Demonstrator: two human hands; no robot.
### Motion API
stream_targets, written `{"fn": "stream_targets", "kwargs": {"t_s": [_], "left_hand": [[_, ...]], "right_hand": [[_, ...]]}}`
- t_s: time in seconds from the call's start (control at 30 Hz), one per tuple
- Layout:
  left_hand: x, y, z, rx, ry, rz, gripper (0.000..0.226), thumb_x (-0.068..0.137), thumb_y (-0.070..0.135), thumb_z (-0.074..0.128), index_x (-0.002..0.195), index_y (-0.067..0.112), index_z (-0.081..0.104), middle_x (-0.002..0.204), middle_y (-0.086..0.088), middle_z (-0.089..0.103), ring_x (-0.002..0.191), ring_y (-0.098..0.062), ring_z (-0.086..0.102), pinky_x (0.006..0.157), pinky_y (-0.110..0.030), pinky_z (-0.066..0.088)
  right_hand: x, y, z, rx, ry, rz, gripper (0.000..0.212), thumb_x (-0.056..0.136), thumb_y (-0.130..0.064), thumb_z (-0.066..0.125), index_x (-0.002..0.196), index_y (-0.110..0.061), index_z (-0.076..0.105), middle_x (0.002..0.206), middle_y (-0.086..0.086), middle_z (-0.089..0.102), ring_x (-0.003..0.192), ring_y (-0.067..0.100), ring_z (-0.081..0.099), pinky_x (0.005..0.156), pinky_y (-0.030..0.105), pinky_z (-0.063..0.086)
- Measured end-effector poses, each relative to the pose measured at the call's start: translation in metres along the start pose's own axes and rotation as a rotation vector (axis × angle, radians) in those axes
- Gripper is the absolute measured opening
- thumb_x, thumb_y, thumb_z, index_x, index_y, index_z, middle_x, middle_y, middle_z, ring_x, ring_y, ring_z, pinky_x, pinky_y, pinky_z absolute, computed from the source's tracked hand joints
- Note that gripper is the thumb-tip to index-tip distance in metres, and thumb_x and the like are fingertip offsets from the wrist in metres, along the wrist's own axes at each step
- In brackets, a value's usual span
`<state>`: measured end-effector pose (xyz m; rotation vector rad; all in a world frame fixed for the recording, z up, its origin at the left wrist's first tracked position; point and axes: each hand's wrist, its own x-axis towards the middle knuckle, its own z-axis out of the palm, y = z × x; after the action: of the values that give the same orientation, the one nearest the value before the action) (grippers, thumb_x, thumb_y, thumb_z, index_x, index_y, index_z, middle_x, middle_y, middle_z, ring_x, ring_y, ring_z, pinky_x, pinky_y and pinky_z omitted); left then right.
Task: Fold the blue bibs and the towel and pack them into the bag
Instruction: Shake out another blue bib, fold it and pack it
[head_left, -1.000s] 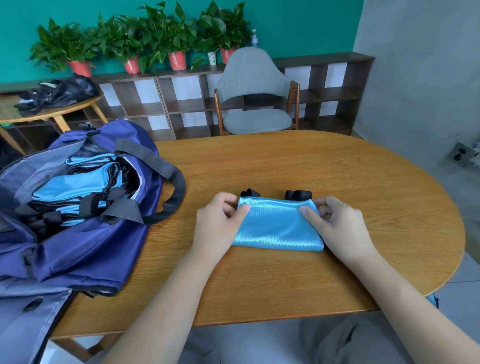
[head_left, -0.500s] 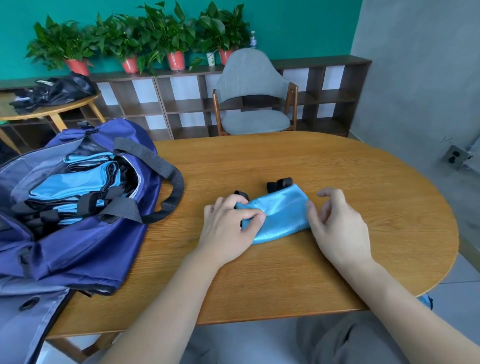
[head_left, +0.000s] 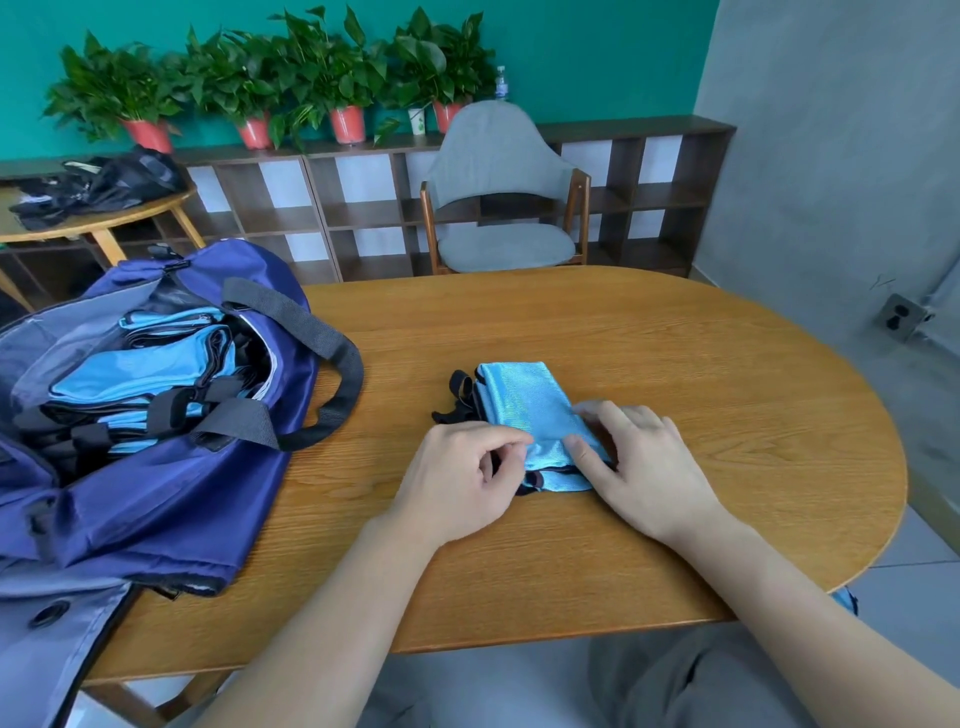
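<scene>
The left hand (head_left: 457, 478) has its fingers (head_left: 506, 452) curled, thumb and forefinger pinching the near left edge of the folded blue bib (head_left: 530, 415). The right hand (head_left: 644, 467) lies on the bib's near right part, fingers (head_left: 602, 415) bent over the cloth and thumb (head_left: 584, 457) pressed against its near edge, so that it grips the fabric from the other side. Between the two hands the near end of the bib bunches up a little, and a dark trim shows at its lower edge. Beyond the fingers the bib stretches away as a narrow, shiny folded strip, lying flat on the wooden desk (head_left: 727, 395). Its black straps (head_left: 457, 395) stick out just left of the far end, ahead of the left fingers.

Well to the left of the left hand stands the open navy bag (head_left: 171, 493) on the desk's left end, its dark handle (head_left: 332, 374) arching towards the bib without touching it. Inside it lie more folded blue bibs (head_left: 140, 369) with black straps.

Far beyond the fingers, past the desk's edge, a grey chair (head_left: 498, 208) stands before a low dark shelf unit (head_left: 311, 218), with potted plants (head_left: 291, 88) in red pots on top against a green wall.
</scene>
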<state>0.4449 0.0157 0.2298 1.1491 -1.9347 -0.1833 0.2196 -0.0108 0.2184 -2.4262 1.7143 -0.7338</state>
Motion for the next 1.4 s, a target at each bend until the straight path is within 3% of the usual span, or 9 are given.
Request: {"fn": "stream_targets", "kwargs": {"t_s": [0.13, 0.33, 0.5, 0.67, 0.8, 1.0, 1.13, 1.23, 1.4], "left_hand": [[-0.002, 0.0, 0.002, -0.081, -0.084, -0.002, 0.021, 0.091, 0.018, 0.066, 0.107, 0.017, 0.079, 0.08, 0.015, 0.067, 0.06, -0.011, 0.061, 0.059, -0.013, 0.045], [-0.001, 0.006, 0.007, -0.077, -0.258, -0.059, 0.037, 0.095, 0.035, 0.063, 0.129, 0.025, 0.069, 0.097, 0.017, 0.058, 0.068, -0.013, 0.06, 0.07, -0.027, 0.052], [0.002, 0.007, 0.006, -0.072, -0.052, -0.128, 0.031, 0.101, 0.035, 0.056, 0.124, 0.02, 0.071, 0.099, 0.016, 0.065, 0.076, -0.013, 0.063, 0.073, -0.024, 0.052], [0.006, -0.002, 0.009, -0.028, 0.145, -0.112, 0.025, 0.1, 0.029, 0.063, 0.119, 0.017, 0.073, 0.112, 0.01, 0.061, 0.098, 0.0, 0.059, 0.087, -0.024, 0.05], [0.008, -0.007, 0.007, -0.064, 0.27, -0.201, 0.026, 0.094, 0.04, 0.064, 0.115, 0.029, 0.074, 0.126, 0.012, 0.054, 0.122, -0.01, 0.053, 0.104, -0.046, 0.045], [0.013, 0.0, -0.01, -0.427, 0.062, -0.371, 0.014, 0.087, 0.029, 0.08, 0.096, 0.04, 0.081, 0.154, 0.02, 0.039, 0.144, 0.005, 0.029, 0.114, -0.024, 0.025], [0.016, 0.002, -0.013, -0.574, -0.132, -0.478, 0.017, 0.086, 0.024, 0.08, 0.099, 0.034, 0.081, 0.139, 0.015, 0.059, 0.134, 0.005, 0.046, 0.112, -0.03, 0.033], [0.016, 0.007, -0.012, -0.54, -0.268, -0.517, 0.014, 0.088, 0.019, 0.078, 0.099, 0.026, 0.082, 0.11, 0.017, 0.075, 0.112, 0.005, 0.063, 0.099, -0.015, 0.041], [0.01, 0.01, -0.004, -0.415, -0.13, -0.492, 0.013, 0.09, 0.018, 0.076, 0.094, 0.029, 0.082, 0.101, 0.019, 0.076, 0.104, 0.005, 0.066, 0.095, -0.018, 0.047]], "right_hand": [[0.003, 0.001, 0.0, -0.048, 0.124, 0.239, 0.052, 0.092, -0.068, 0.043, 0.111, -0.024, 0.061, 0.109, -0.004, 0.067, 0.106, 0.025, 0.056, 0.091, 0.041, 0.039], [0.007, 0.004, -0.004, 0.007, -0.016, 0.341, 0.041, 0.08, -0.07, 0.058, 0.087, -0.03, 0.056, 0.115, -0.011, 0.056, 0.115, 0.022, 0.048, 0.098, 0.041, 0.032], [0.013, 0.006, -0.006, 0.154, -0.076, 0.302, 0.033, 0.077, -0.058, 0.073, 0.078, -0.029, 0.058, 0.124, -0.016, 0.057, 0.121, 0.016, 0.047, 0.115, 0.044, 0.025], [0.006, 0.003, -0.009, 0.418, -0.028, 0.16, 0.02, 0.082, -0.029, 0.08, 0.085, -0.025, 0.06, 0.107, -0.014, 0.066, 0.099, 0.005, 0.061, 0.083, 0.004, 0.038], [0.002, 0.001, -0.016, 0.56, -0.011, 0.095, 0.017, 0.087, -0.028, 0.078, 0.093, -0.032, 0.062, 0.084, -0.008, 0.07, 0.07, 0.016, 0.063, 0.068, 0.027, 0.049], [0.002, 0.008, -0.023, 1.025, -0.058, 0.155, 0.015, 0.081, -0.019, 0.079, 0.095, -0.02, 0.073, 0.092, 0.007, 0.074, 0.082, 0.019, 0.067, 0.08, 0.037, 0.054], [0.002, 0.012, -0.025, 1.178, -0.057, 0.207, 0.02, 0.082, -0.016, 0.076, 0.1, -0.01, 0.071, 0.093, 0.012, 0.072, 0.085, 0.024, 0.067, 0.078, 0.037, 0.056], [0.002, 0.014, -0.026, 1.248, -0.041, 0.231, 0.023, 0.083, -0.014, 0.075, 0.105, -0.006, 0.07, 0.093, 0.012, 0.072, 0.084, 0.025, 0.067, 0.07, 0.028, 0.058], [0.003, 0.01, -0.029, 1.189, -0.076, 0.243, 0.049, 0.084, -0.019, 0.077, 0.13, -0.026, 0.062, 0.112, 0.008, 0.071, 0.097, 0.02, 0.071, 0.078, 0.028, 0.059]]}}
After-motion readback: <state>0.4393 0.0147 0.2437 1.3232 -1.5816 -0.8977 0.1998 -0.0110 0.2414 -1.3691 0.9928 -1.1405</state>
